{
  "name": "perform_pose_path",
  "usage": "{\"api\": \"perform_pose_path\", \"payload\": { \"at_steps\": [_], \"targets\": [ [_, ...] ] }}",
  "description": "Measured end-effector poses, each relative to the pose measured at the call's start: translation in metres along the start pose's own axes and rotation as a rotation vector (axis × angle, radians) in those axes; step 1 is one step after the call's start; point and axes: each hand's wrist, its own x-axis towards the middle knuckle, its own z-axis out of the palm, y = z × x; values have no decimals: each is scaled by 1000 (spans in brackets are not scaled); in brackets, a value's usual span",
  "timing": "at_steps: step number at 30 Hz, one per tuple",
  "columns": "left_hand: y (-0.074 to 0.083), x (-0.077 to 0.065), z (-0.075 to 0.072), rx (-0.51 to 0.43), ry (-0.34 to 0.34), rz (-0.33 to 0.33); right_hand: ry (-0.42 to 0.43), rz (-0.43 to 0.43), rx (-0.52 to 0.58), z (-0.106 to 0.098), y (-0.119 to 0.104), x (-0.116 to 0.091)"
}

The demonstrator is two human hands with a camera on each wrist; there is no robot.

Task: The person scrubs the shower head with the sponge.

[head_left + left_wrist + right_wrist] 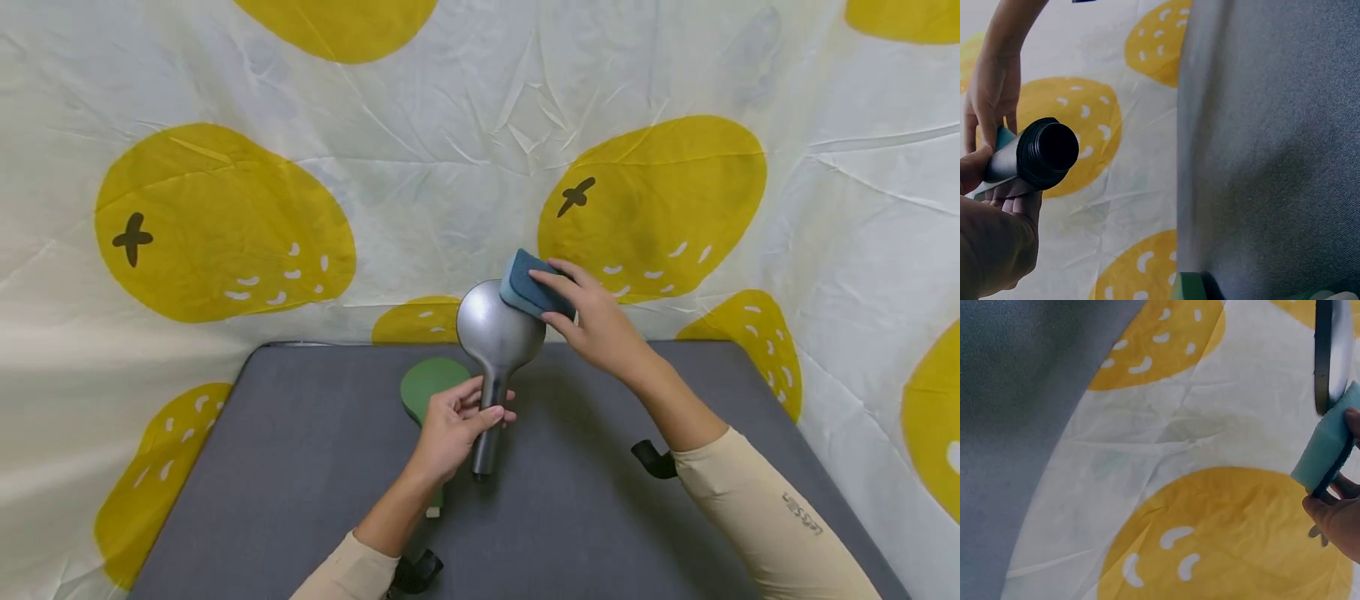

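My left hand (448, 429) grips the handle of a silver shower head (491, 329), which is held up over the table with its rounded back facing the head camera. In the left wrist view the handle's black threaded end (1054, 154) points toward the camera. My right hand (600, 325) pinches a sponge (534, 279) between thumb and fingers. The sponge is light blue with a dark blue layer, and its light side lies against the upper right of the shower head. The right wrist view shows the sponge's edge (1329, 440) right at the shower head's rim (1322, 369).
A green round-headed paddle shape (433, 385) lies on the grey table (315, 467), partly hidden behind my left hand. Black curved pieces show beside the right sleeve (654, 460) and the left sleeve (420, 573). A white cloth with yellow fruit prints (450, 208) hangs behind the table.
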Motion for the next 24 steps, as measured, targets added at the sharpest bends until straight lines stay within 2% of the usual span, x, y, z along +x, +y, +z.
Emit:
{"api": "perform_pose_path", "payload": {
  "at_steps": [3,7,14,21,24],
  "targets": [
    [1,-2,0,2,-2,-2,23,32,10,2,4,-3],
    [0,-4,0,18,-12,12,71,7,3,7,3,-13],
    [3,-2,0,-15,15,43,175,-138,-82,27,-7,-30],
    [3,2,-2,-78,54,33,179,-282,-148,56,-18,-49],
    [3,5,-3,-66,65,37,174,-323,-167,64,-20,-56]
  ]
}}
